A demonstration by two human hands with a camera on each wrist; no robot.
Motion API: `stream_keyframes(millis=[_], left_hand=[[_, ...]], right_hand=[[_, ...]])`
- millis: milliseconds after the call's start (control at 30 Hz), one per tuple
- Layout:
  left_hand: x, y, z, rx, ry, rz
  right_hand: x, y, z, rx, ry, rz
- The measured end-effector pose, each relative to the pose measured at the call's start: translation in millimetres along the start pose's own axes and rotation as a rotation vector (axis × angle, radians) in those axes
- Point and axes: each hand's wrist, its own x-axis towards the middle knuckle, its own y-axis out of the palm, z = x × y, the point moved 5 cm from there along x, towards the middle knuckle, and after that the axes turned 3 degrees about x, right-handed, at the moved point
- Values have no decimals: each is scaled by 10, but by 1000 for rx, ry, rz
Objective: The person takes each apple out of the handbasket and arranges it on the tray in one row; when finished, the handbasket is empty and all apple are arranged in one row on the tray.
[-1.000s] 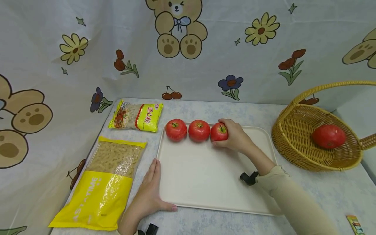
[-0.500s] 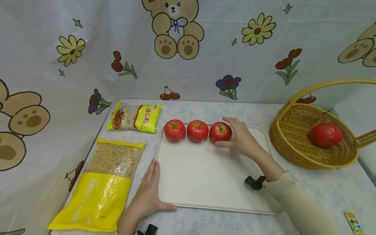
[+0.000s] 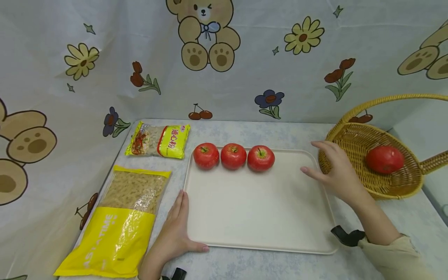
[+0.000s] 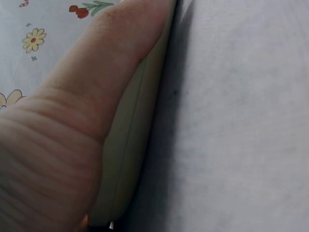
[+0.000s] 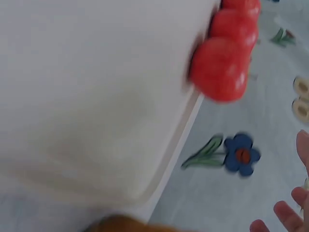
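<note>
A pale table (image 3: 224,134) bore a white tray (image 3: 259,210), flanked by a wicker basket (image 3: 399,186) on the right and a yellow bag (image 3: 112,241) on the left. Two hands were well apart: the left hand (image 3: 176,231) lay straight-fingered along the tray's left edge, its thumb at the near edge, while the right hand (image 3: 339,177), thumb and fingers spread around nothing, hung beside the basket. Only the head camera caught the red fruit (image 3: 385,159) inside it; the left wrist camera showed the tray's outer wall close up. Three red apples (image 3: 233,156) lined the tray's far edge.
</note>
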Motion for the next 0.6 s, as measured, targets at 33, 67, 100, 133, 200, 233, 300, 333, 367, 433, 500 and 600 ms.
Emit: stream_keyframes(millis=[33, 67, 100, 133, 200, 233, 300, 333, 367, 433, 500, 600], left_hand=[[1, 4, 4, -2, -4, 3], [1, 6, 5, -5, -7, 6], [4, 6, 5, -6, -10, 8], [3, 7, 8, -8, -14, 10], [0, 5, 11, -10, -15, 13], [-2, 3, 9, -13, -14, 13], [-4, -1, 8, -10, -15, 14], [-4, -2, 7, -9, -15, 14], [-1, -1, 8, -6, -15, 15], [2, -1, 6, -5, -11, 14], [4, 0, 5, -2, -3, 9], [4, 1, 5, 0, 8, 0]], right_hand=[[-28, -69, -72, -5, 5, -22], [-55, -138, -152, -14, 15, -39], [-77, -209, -233, -18, 26, -55], [-96, -273, -318, -23, 41, -64], [-130, -389, -508, -46, 77, -77], [-148, -441, -607, -64, 100, -79], [-180, -529, -814, -104, 149, -84], [-194, -564, -921, -130, 178, -83], [-209, -600, -1029, -160, 207, -84], [-236, -660, -1242, -216, 266, -87], [-265, -709, -1437, -274, 335, -84], [-303, -761, -1668, -332, 437, -69]])
